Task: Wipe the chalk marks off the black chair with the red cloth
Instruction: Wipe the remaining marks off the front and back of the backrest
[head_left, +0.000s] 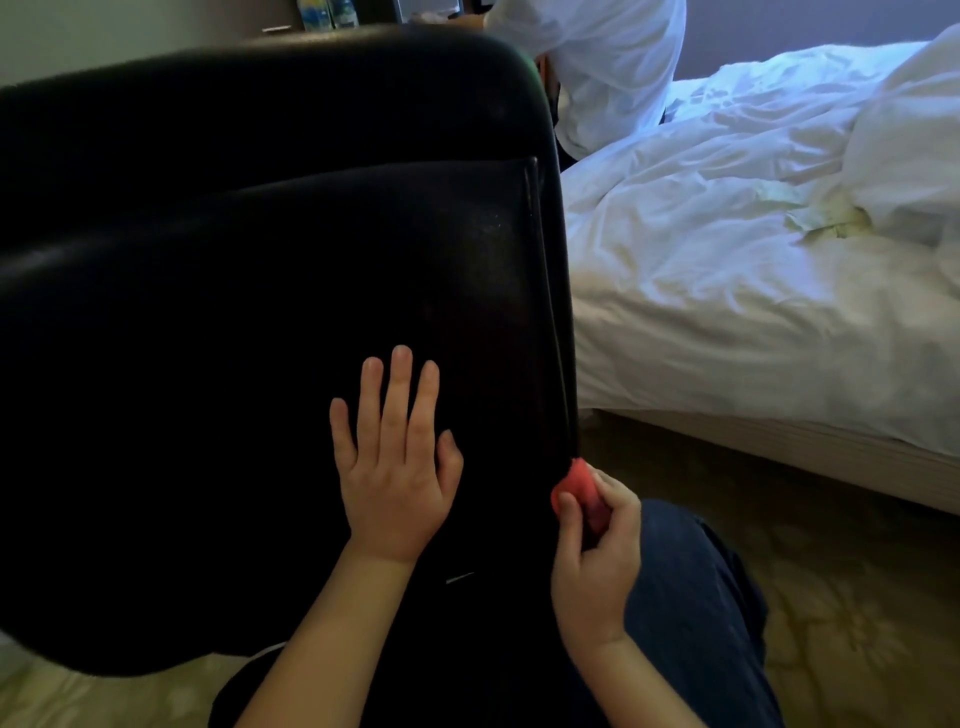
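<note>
Blue trouser knee (691, 597) was nearest, low right, over patterned carpet (841, 613). Just above it was the right hand (597, 551), grip clamped on the red cloth (574, 486), thumb and fingers curled round a small wad. The wad touched the lower right edge of the black chair (260, 260). Left hand (395, 457) lay flat on the chair's dark panel, grip apart, fingers straight and spread, holding nothing; likely bracing.

Cloth looked soft, light and limp. It would bunch and slip under a loose hold, so best kept wadded in the fingers with a flat face pressed to the surface. Chair looked smooth and leather-like, padded, heavy enough not to shift under a wipe, though the flat hand would steady it.

Chalk was hard to read: a short pale streak (460, 578) sat below the left hand and a faint pale speckle (488, 223) higher on the panel. Whether either was chalk, cannot tell.

Beyond, on the right, was a bed (753, 291) with rumpled white bedding. Farthest off were a person in a white shirt (597, 67) and bottles (327, 13).
</note>
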